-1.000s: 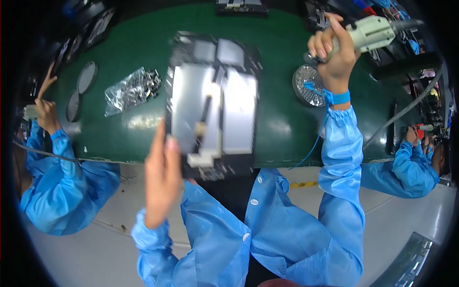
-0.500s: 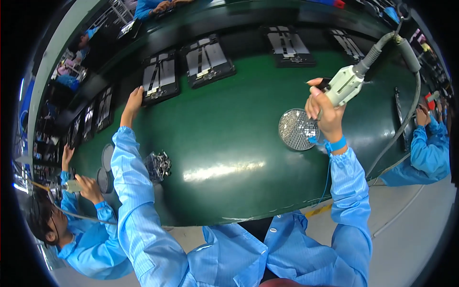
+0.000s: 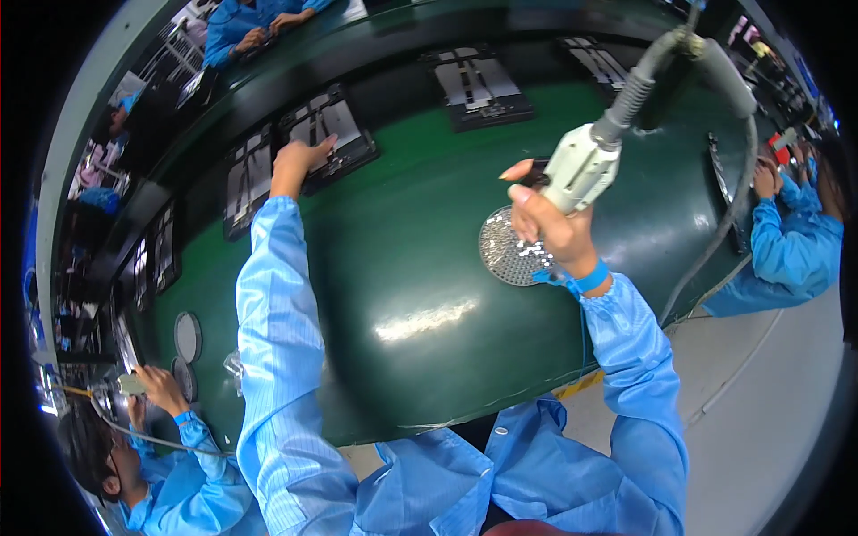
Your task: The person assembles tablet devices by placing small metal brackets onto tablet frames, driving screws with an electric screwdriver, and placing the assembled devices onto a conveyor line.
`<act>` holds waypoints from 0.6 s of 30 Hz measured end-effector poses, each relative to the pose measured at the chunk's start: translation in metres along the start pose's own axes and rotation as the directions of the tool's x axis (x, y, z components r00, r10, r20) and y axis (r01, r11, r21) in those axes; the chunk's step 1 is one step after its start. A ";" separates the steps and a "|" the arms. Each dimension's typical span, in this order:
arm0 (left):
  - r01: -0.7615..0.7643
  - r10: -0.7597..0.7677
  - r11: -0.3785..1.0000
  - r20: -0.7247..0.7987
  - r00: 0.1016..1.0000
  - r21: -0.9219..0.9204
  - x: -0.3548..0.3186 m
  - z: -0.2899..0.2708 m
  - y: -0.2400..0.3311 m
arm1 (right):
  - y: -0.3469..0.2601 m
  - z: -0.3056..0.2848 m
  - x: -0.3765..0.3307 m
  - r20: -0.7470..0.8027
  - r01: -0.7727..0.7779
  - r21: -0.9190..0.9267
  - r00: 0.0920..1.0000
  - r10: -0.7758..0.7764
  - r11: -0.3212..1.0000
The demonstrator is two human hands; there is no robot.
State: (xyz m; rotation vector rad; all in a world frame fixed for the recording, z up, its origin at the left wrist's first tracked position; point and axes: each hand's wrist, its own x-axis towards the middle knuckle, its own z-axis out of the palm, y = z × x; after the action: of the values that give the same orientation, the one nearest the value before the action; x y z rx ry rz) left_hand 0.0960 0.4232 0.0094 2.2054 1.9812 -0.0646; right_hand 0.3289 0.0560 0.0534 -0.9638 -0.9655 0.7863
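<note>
My left hand is at the near left corner of an opened tablet, its thumb over the casing and its fingers curled at the edge, partly hidden. Close on the left lies another opened tablet, dark-framed with pale battery panels. My right hand is wrapped round a whitish electric screwdriver, held up with its thick cable rising to the right. Its tip is hidden by the hand. Partly under that hand lies a round tray of small shiny screws. A blue strap circles my right wrist.
More opened tablets line the far side of the green table. Two round dishes and a clear bag lie left. A co-worker sits left, another right. A hanging cable curves down at right.
My left hand has gone from the leftmost near tablet to the one on its right. The view has shifted, so the table's contents appear farther left. My right hand keeps the screwdriver above the tray.
</note>
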 end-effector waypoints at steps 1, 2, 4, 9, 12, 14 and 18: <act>0.029 -0.027 0.997 0.037 0.999 -0.065 0.005 -0.001 -0.004 | -0.004 0.002 -0.002 0.018 -0.002 -0.010 1.000 0.002 1.000; 0.032 -0.003 0.968 0.116 0.993 -0.249 0.007 -0.003 -0.012 | -0.005 0.003 -0.003 0.026 0.005 -0.020 1.000 -0.004 1.000; 0.168 -0.071 0.826 0.196 0.978 -0.539 -0.003 0.004 0.005 | -0.002 -0.001 -0.003 0.003 0.007 -0.017 1.000 -0.007 1.000; 0.210 -0.051 0.770 0.268 0.962 -0.603 0.013 0.012 -0.011 | -0.001 -0.001 -0.005 0.008 0.044 -0.012 0.999 -0.044 0.999; 0.155 0.070 0.610 0.247 0.966 -0.777 0.019 0.014 -0.005 | -0.003 -0.009 -0.009 0.013 -0.044 0.036 0.999 0.044 0.998; 0.139 0.110 0.433 0.205 0.972 -0.891 0.025 0.016 -0.010 | -0.004 -0.005 -0.010 0.014 -0.020 0.029 1.000 0.020 0.999; -0.169 -0.022 0.670 -0.247 0.969 -0.723 0.011 0.017 -0.004 | 0.000 0.000 -0.008 0.024 0.027 -0.016 0.999 -0.026 1.000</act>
State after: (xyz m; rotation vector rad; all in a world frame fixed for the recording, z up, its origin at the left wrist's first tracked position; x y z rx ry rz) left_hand 0.0947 0.4318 -0.0096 1.7652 1.5707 0.9023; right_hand 0.3257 0.0491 0.0507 -0.9564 -1.0047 0.7701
